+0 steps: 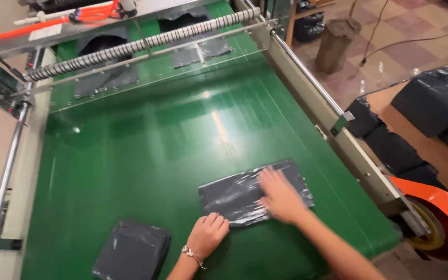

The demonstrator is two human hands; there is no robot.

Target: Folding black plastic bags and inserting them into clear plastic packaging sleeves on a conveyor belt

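Observation:
A flat stack of black plastic bags (245, 193) lies on the green conveyor belt (146, 150). My right hand (281, 196) lies flat on its right half, fingers spread and blurred. My left hand (207, 234), with a bracelet at the wrist, rests curled at the stack's near left corner, touching its edge. A second, folded black bag bundle (131, 251) sits on the belt at the lower left, apart from both hands.
Beyond a coiled roller bar (141, 45), more black bags (105, 78) lie under a clear guard. A metal side rail (317, 103) runs along the right. An orange tape roll (442, 218) and wrapped black bundles (431, 103) are on the right.

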